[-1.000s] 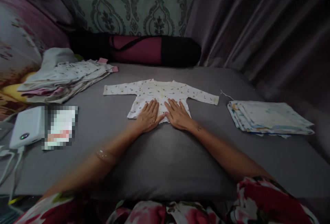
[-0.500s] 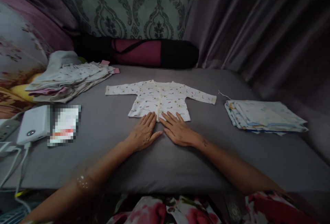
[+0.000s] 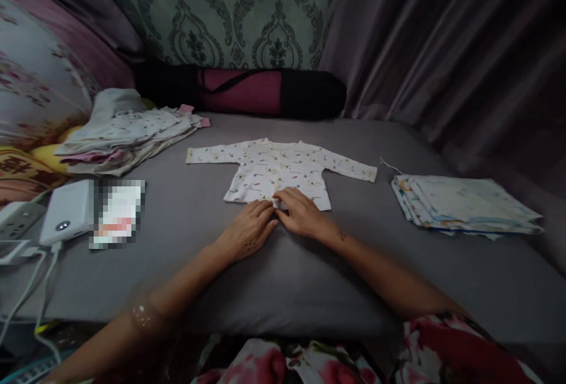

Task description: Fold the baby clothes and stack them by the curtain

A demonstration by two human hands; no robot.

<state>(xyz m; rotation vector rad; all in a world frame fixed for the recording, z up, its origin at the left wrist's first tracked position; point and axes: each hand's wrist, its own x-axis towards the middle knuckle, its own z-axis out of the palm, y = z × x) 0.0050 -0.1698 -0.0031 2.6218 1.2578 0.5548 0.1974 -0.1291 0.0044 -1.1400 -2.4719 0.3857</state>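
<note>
A small white printed baby shirt [image 3: 278, 166] lies flat on the grey bed [image 3: 283, 266], sleeves spread to both sides. Both my hands meet at the middle of its bottom hem. My right hand [image 3: 300, 216] has its fingers curled and pinches a bit of the hem between its fingertips. Beside it, my left hand [image 3: 247, 230] has its fingers bent and close together, and the tips rest on the same hem edge.
A loose pile of baby clothes [image 3: 128, 136] lies at the back left and a folded stack of cloths [image 3: 464, 204] at the right. A white device [image 3: 66, 219] with cables and a blurred card [image 3: 117, 213] sit on the left. A dark red roll bag [image 3: 247, 92] lies against the wall.
My hands slid down off the shirt's front to its bottom hem, then went from flat and spread to curled, with the fingertips taking hold of the hem.
</note>
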